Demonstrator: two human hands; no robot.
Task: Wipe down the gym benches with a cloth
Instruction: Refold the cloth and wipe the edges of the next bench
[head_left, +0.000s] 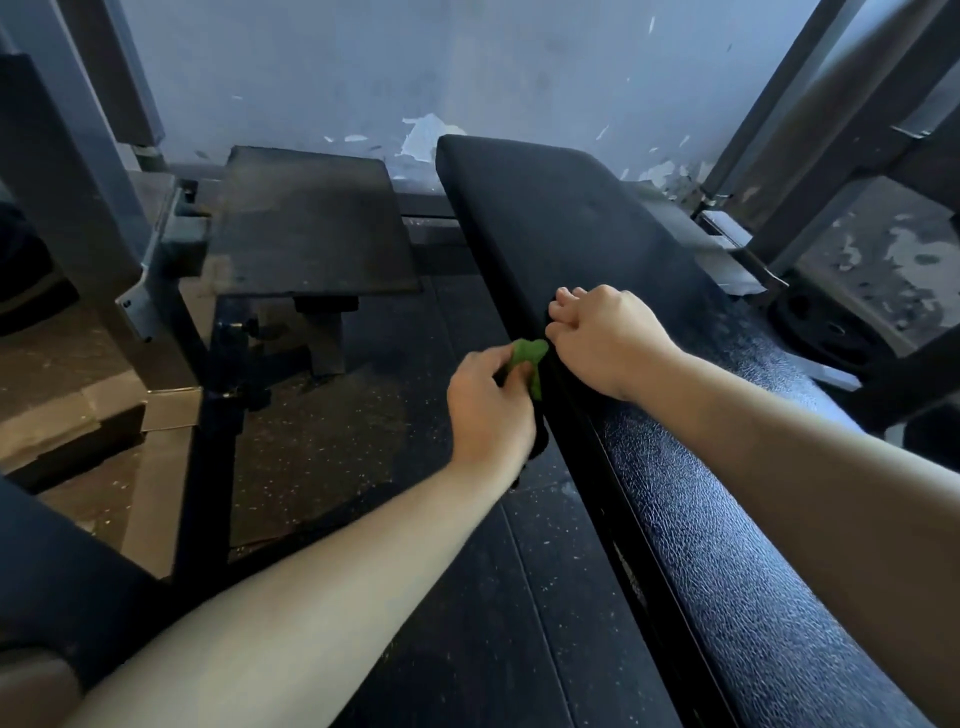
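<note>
A long black padded bench (701, 467) runs from the lower right up to the middle of the view. My left hand (491, 410) holds a small green cloth (530, 361) against the bench's left side edge. My right hand (605, 335) rests on the top of the pad just beyond the cloth, its fingers curled over the left edge of the pad. What the right fingers grip under the edge is hidden.
A second dark, dusty pad (306, 223) on a metal frame stands to the left. Grey steel uprights (78, 171) rise at far left and at right (810, 130). A weight plate (826, 327) lies behind the bench. A blue wall with peeling paint (426, 135) closes the back.
</note>
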